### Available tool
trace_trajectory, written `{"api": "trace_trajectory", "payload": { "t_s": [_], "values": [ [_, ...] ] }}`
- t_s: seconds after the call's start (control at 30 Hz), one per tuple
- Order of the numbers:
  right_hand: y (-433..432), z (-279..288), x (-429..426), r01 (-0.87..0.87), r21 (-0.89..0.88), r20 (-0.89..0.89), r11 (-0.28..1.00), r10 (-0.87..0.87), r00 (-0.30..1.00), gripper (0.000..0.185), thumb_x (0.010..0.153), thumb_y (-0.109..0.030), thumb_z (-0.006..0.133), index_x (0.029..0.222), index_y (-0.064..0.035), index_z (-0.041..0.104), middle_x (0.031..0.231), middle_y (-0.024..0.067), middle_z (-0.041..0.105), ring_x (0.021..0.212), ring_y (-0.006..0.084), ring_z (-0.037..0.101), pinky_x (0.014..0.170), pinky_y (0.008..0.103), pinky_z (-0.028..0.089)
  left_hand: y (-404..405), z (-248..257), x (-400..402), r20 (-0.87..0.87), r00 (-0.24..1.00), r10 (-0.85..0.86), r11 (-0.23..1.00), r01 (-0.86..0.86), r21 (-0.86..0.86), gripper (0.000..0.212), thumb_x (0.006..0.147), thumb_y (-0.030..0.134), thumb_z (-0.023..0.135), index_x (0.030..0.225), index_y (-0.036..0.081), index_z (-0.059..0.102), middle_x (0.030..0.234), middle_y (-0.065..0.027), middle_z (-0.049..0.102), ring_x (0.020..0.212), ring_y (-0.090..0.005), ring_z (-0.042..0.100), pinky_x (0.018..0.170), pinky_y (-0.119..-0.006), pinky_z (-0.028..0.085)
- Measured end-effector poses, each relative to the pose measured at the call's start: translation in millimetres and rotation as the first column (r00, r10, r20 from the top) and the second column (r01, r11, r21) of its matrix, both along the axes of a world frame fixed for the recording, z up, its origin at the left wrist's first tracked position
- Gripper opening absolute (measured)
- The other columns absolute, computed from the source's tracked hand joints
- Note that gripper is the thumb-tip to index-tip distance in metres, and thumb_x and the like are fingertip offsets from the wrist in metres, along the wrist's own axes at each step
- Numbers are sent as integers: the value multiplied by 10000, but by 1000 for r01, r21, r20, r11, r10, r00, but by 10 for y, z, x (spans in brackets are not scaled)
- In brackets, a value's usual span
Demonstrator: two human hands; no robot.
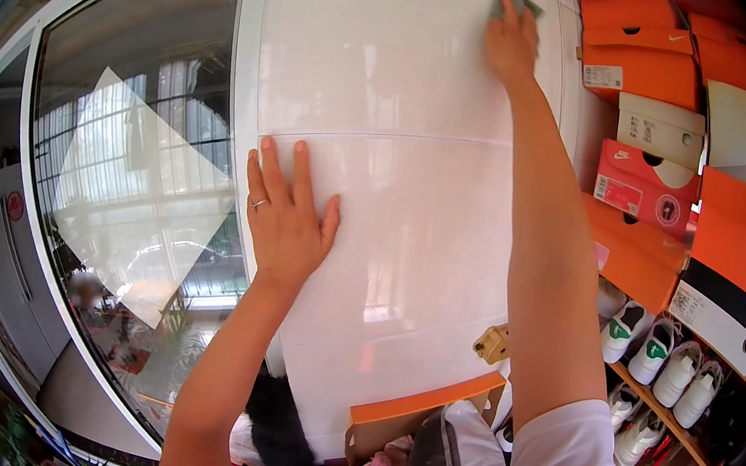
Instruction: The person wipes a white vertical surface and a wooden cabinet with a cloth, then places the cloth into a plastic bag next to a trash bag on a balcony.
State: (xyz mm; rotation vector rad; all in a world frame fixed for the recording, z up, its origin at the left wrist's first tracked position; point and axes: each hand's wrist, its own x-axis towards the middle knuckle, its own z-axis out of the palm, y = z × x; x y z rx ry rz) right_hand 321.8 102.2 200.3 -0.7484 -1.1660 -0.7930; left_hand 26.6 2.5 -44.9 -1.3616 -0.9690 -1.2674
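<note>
A glossy white tiled wall [414, 238] fills the middle of the view. High on it at the right, my right hand [513, 44] presses a grey-green cloth [531, 6] against the tile, fingers spread over it. Lower and to the left, my left hand [287, 222] rests on the wall with its fingers apart, a ring on one finger and nothing held. It lies beside the white frame [244, 112] of a glass door, just below a horizontal tile joint.
Stacked shoe boxes [645, 64] and a rack of white shoes [677, 375] line the right side. Below stand an open orange box [429, 400], a clear plastic bag [464, 461] and a black furry item [279, 424]. A tan socket [492, 343] juts from the wall.
</note>
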Motion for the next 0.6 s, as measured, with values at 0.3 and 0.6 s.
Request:
{"api": "trace_trajectory", "payload": {
  "t_s": [0.3, 0.6],
  "values": [
    [76, -805, -257, 81, 120, -204, 990, -55, 977, 534, 944, -270, 459, 1450, -107, 401, 1481, 323, 295, 1381, 482, 255, 1142, 533, 227, 6, 14, 37, -5, 999, 44, 999, -44, 11, 707, 884, 320, 594, 1468, 18, 332, 1490, -308, 233, 1307, -547, 315, 952, -576, 453],
    [-357, -958, -783, -24, 193, 462, 981, -69, 884, 483, 885, -199, 539, 1366, -168, 516, 1459, 198, 409, 1371, 395, 339, 1128, 494, 297, 31, -13, -31, -5, 1000, -13, 1000, 13, 9, 728, 854, 311, 632, 1454, 10, 350, 1484, -317, 250, 1296, -551, 328, 917, -563, 474]
  ]
}}
